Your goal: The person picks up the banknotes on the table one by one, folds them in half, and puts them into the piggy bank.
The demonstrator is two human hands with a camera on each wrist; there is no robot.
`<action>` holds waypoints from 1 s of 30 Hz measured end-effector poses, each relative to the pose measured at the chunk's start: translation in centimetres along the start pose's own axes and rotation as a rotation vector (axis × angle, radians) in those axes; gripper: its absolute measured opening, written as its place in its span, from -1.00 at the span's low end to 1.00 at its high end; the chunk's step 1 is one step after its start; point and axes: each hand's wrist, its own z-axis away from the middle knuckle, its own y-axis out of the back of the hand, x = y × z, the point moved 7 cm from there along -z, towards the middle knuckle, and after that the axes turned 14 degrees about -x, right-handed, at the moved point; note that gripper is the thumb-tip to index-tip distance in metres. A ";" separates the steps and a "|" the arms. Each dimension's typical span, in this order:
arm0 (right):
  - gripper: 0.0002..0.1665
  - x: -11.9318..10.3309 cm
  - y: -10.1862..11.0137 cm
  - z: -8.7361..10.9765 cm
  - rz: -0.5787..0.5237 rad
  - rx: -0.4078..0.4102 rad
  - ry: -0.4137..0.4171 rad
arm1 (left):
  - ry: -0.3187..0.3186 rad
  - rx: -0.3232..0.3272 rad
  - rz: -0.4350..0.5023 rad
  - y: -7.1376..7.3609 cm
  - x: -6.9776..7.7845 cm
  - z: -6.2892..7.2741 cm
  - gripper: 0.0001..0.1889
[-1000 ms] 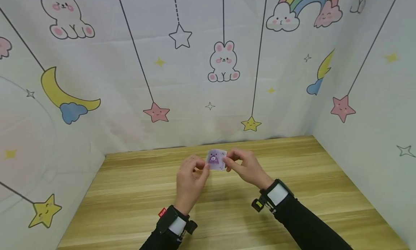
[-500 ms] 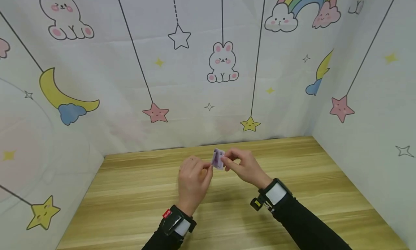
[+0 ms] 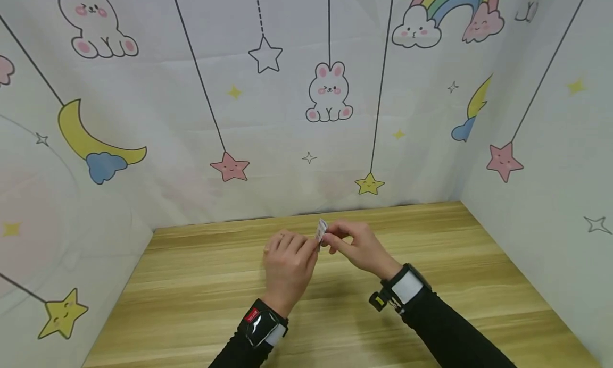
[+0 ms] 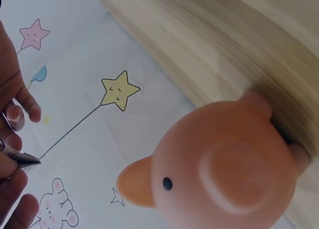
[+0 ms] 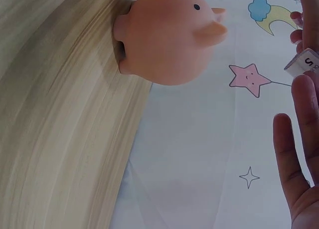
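Note:
Above the table, a small purple-and-white paper note (image 3: 321,230), folded narrow, is held between both hands. My left hand (image 3: 289,267) pinches its left side, the back of the hand facing up. From the right, my right hand (image 3: 361,248) pinches the other edge between thumb and fingers. A 5 is legible on the folded note (image 5: 304,64) in the right wrist view; the left wrist view catches only its thin edge. An orange-pink piggy bank (image 4: 224,159) stands on the table in both wrist views, apart from the hands. The head view does not show it.
The wood-grain table (image 3: 201,304) stretches beneath both hands. Pale cloth walls (image 3: 278,128) printed with rabbits and stars enclose its back and sides. Black bands with small cameras sit on both wrists.
The note, spread flat with its purple picture facing me one second ago, has been folded over to a narrow strip. My left hand moved right, turning palm-down; the right hand stayed nearly still.

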 end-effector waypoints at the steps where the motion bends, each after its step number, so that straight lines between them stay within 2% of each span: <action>1: -0.89 0.0 0.1 0.0 0.004 -0.004 -0.009 | -0.006 -0.002 -0.018 0.0 0.1 0.0 -0.93; 6: -0.85 -0.2 0.5 0.0 0.027 -0.002 -0.054 | -0.039 -0.011 -0.122 0.1 0.4 -0.3 -0.98; 10: -0.86 -0.3 0.8 -0.1 0.026 0.004 -0.063 | -0.070 -0.030 -0.203 0.1 0.8 -0.6 -0.91; 15: -0.90 -0.3 0.9 -0.2 0.039 0.014 -0.057 | -0.081 -0.088 -0.218 0.1 1.0 -0.7 -0.88; 18: -0.91 -0.3 0.9 -0.3 0.056 0.028 -0.046 | -0.088 -0.101 -0.215 0.0 1.0 -0.7 -0.87; 21: -0.90 -0.2 0.9 -0.3 0.071 0.043 -0.032 | -0.087 -0.087 -0.189 0.0 0.9 -0.7 -0.85; 24: -0.88 -0.1 1.0 -0.3 0.080 0.057 -0.012 | -0.059 -0.067 -0.127 -0.1 0.5 -0.7 -0.85; 30: -0.85 0.3 1.2 -0.1 0.111 0.089 0.004 | 0.019 -0.066 0.049 0.1 -0.6 -0.4 -0.77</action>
